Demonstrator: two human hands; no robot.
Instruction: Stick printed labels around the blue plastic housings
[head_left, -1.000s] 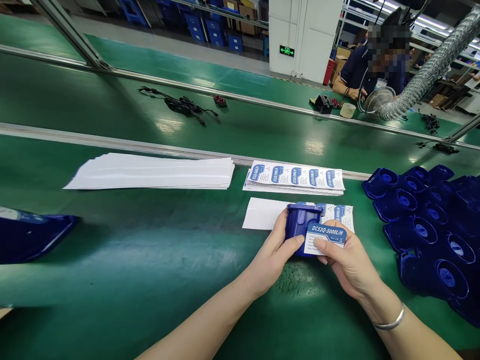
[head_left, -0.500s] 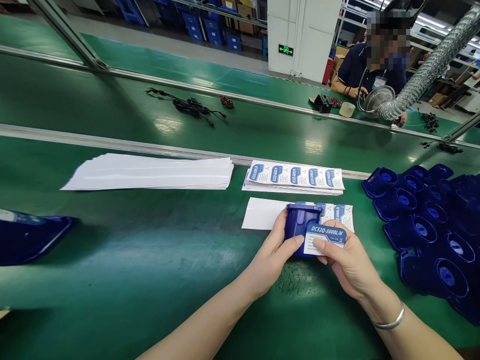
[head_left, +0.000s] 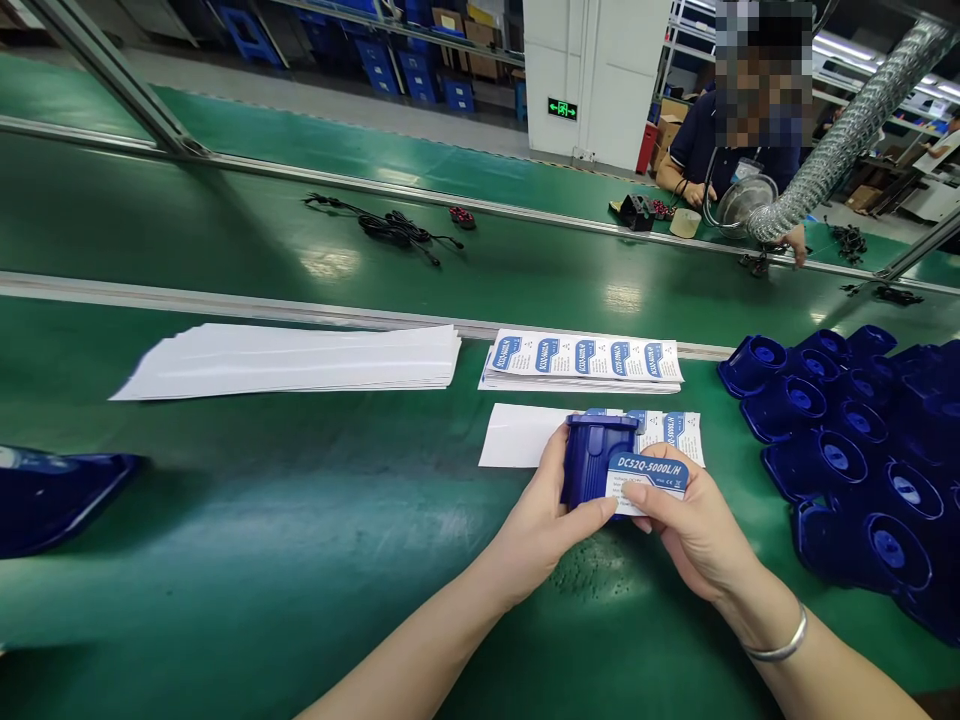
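L hand (head_left: 534, 520) w/ fingers wrapped round blue part (head_left: 587, 462), R hand (head_left: 696, 522) w/ fingers pinching label (head_left: 652, 470)

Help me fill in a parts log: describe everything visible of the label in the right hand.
The label is thin, flat, paper or film by its look, with a blue upper band reading DC52Q-5000L/H in white and a white lower part of mostly unreadable print. The right hand pinches it, thumb across its front. Printed side to the camera, it overlaps the lower right of the blue housing; the thumb of the left hand seems to touch its left edge.
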